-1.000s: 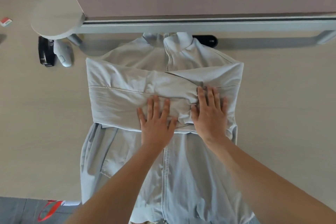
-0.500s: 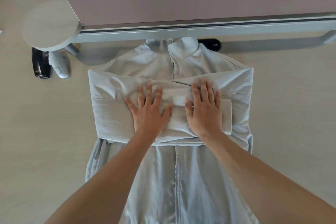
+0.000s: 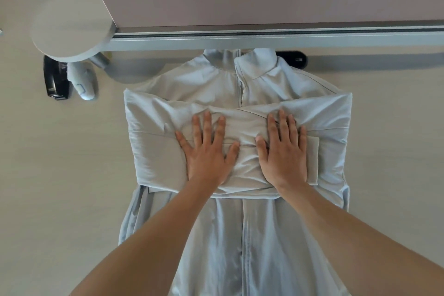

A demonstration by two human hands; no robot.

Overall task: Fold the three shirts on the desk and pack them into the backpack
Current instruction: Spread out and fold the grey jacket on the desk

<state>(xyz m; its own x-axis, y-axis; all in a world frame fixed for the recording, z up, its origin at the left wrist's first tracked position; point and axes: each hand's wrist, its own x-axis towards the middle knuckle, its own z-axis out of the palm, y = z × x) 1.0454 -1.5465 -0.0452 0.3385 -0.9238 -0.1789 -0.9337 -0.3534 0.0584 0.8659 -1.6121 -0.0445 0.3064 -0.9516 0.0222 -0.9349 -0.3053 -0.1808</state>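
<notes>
A pale blue-grey zip-front shirt [image 3: 216, 84] lies flat on the light wooden desk [image 3: 60, 175], collar at the far side and hem hanging over the near edge. Both sleeves are folded across the chest and overlap in the middle. My left hand [image 3: 206, 151] presses flat on the folded sleeves left of the zip, fingers straight and spread. My right hand [image 3: 284, 149] presses flat beside it on the right, fingers straight. No backpack and no other shirts are in view.
A desk partition with a grey metal rail [image 3: 264, 38] runs along the far side, close to the collar. A round wooden shelf [image 3: 72, 26], a black device [image 3: 56, 79] and a white device [image 3: 83, 81] sit at the far left. A black object [image 3: 294, 59] lies behind the collar.
Both hands have slid over the folded sleeves, the left going left and both ending flat and a little farther apart. The bunched sleeve cloth lies flatter than one second ago.
</notes>
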